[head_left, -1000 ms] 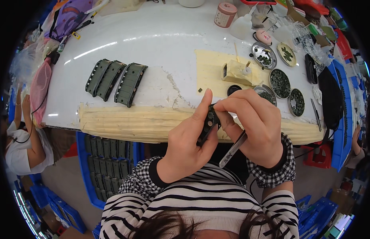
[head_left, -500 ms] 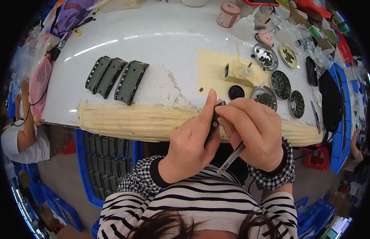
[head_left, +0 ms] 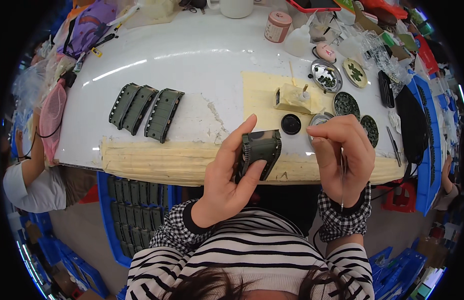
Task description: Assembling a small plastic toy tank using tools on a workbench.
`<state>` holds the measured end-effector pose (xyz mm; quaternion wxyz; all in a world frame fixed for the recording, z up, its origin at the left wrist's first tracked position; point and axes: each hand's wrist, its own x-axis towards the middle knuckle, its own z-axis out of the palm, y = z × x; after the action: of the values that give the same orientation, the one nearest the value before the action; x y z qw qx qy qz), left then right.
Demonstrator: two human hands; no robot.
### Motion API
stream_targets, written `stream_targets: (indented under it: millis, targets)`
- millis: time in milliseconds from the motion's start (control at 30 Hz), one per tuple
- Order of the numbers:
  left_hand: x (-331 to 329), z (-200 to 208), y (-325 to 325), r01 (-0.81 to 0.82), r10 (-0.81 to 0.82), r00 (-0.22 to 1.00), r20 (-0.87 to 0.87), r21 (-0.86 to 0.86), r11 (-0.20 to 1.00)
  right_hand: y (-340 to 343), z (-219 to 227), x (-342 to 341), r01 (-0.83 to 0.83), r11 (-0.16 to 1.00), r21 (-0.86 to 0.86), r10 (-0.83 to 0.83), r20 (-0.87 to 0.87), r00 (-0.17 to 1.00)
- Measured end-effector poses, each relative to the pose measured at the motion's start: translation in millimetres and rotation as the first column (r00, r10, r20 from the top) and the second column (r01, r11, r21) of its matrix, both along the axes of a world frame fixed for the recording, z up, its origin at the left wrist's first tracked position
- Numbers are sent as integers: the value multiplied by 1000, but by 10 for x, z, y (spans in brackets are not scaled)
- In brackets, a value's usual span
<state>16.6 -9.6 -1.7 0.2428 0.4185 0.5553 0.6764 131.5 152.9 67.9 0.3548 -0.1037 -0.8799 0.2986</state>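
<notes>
My left hand (head_left: 218, 187) grips a dark green, curved plastic part (head_left: 262, 150) with ribbed edges, held above the table's padded front edge. The thumb presses on its face while the fingers wrap behind it. To the right, my right hand (head_left: 353, 150) is apart from the part. Its thumb and forefinger tips come close together; whether anything tiny lies between them I cannot make out. Silver tweezers (head_left: 343, 182) hang down along its palm, seen nearly edge-on. Several similar green parts (head_left: 163, 115) lie on the table at the left.
Right of centre, a paper-covered block (head_left: 297, 100) with a stub on top stands beside a black round cap (head_left: 291, 124). Round dishes (head_left: 346, 105) hold small green pieces. A blue crate (head_left: 110, 220) with more green parts sits below the table edge. Another person's arm (head_left: 34, 145) shows far left.
My right hand has drawn away from the green part to the right, and the tweezers have swung to point downward. My left hand has turned the part so its broad face shows.
</notes>
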Motion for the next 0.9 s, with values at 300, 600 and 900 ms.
stream_targets:
  millis: [300, 600, 900]
  targets:
    - [3, 24, -5, 101, -101, 973, 206, 9, 995, -44, -106, -51, -148, 988, 31, 148, 19, 989]
    - [32, -15, -14, 72, -71, 978, 194, 4, 997, -48, -188, -63, -165, 980, 106, 164, 19, 986]
    - [-51, 117, 63, 160, -230, 596, 769, 166, 973, 479, -138, -243, 134, 982, 130, -142, 54, 988]
